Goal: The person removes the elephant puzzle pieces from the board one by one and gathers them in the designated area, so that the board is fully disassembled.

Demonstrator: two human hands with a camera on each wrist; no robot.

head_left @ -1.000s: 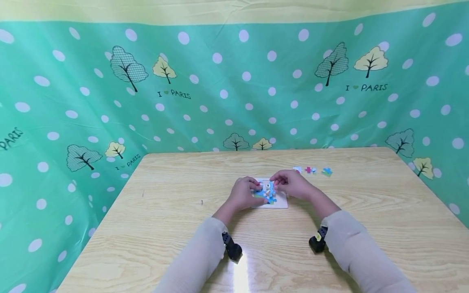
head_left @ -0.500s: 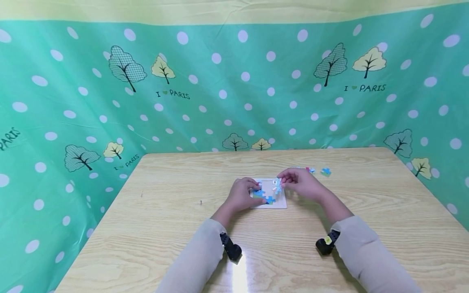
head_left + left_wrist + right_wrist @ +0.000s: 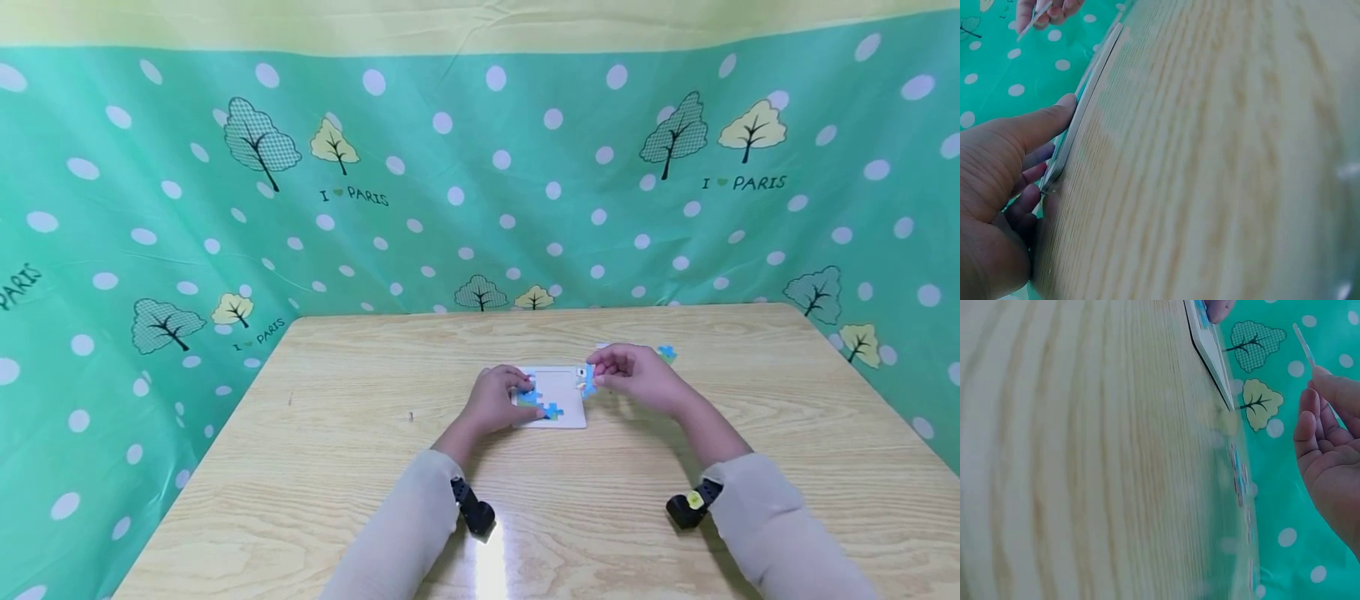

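Note:
A white puzzle tray (image 3: 567, 417) lies flat at the middle of the table, with several blue and green jigsaw pieces (image 3: 553, 411) along its left and lower part. My left hand (image 3: 495, 402) grips the tray's left side, thumb near the lower edge and fingers at the upper left, hiding part of the pieces. Just above the tray's right edge, my right hand (image 3: 633, 377) pinches a jigsaw piece (image 3: 588, 382) with blue and white print between thumb and fingertips. In the right wrist view that piece (image 3: 1304, 345) is tilted up, edge-on, apart from the tray.
Behind the right hand lie loose jigsaw pieces, one blue and green (image 3: 667, 354), others mostly hidden by the hand. A green dotted curtain (image 3: 420, 183) hangs along the back and sides of the wooden table (image 3: 360, 492).
My right hand has lifted the jigsaw piece off the tray's middle and carried it right, past the tray's edge, baring the white base. The left hand stays in place on the tray.

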